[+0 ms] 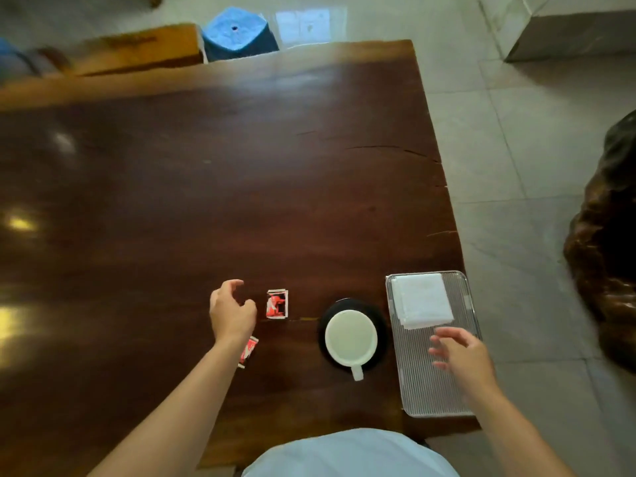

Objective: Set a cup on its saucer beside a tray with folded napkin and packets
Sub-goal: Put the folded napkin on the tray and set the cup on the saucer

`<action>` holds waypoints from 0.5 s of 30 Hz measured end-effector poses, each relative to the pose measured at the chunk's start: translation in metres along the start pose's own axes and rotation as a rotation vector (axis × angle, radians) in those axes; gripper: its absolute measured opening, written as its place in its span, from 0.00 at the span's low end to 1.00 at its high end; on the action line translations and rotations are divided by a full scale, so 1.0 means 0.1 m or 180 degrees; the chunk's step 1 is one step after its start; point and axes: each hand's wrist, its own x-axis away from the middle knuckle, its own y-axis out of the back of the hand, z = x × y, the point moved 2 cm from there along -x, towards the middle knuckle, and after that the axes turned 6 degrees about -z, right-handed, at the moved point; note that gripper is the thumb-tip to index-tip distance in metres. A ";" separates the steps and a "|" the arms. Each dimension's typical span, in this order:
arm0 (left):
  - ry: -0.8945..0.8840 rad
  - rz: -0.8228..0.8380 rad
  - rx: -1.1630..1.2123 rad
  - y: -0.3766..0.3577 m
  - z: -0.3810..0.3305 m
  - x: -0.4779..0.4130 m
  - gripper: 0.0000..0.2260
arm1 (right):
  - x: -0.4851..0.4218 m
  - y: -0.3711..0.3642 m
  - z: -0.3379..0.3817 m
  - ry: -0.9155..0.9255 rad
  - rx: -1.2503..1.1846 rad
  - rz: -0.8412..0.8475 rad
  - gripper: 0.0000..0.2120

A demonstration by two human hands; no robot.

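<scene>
A white cup (350,339) stands on a black saucer (378,320) near the table's front right, its handle pointing toward me. Right of it lies a metal mesh tray (423,380) with a folded white napkin (421,300) at its far end. A red and white packet (276,304) lies on the table left of the cup. A second red packet (248,351) is partly hidden under my left wrist. My left hand (231,313) hovers just left of the first packet, fingers curled apart, holding nothing. My right hand (463,352) is spread over the tray, empty.
The dark wooden table (206,201) ends just right of the tray and close to my body. A blue stool (237,32) and a wooden bench (137,49) stand beyond the far edge. A dark carved wooden object (609,242) sits on the tiled floor at right.
</scene>
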 end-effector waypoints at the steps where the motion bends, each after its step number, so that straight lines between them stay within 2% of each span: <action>1: 0.0013 0.0056 -0.0254 0.03 0.13 -0.03 0.20 | 0.05 -0.04 -0.03 0.0011 0.0032 0.0007 0.07; 4: 0.0117 0.0658 -0.1054 0.00 0.44 0.03 0.29 | 0.22 -0.19 -0.08 0.0007 0.0085 0.0101 0.08; 7: 0.0081 0.1223 -0.1388 -0.13 0.60 0.14 0.33 | 0.37 -0.35 -0.10 -0.0008 0.0225 0.0247 0.08; 15: 0.0001 0.1211 -0.1372 -0.42 0.43 0.16 0.29 | 0.69 -1.03 0.15 0.0574 0.1091 0.0845 0.10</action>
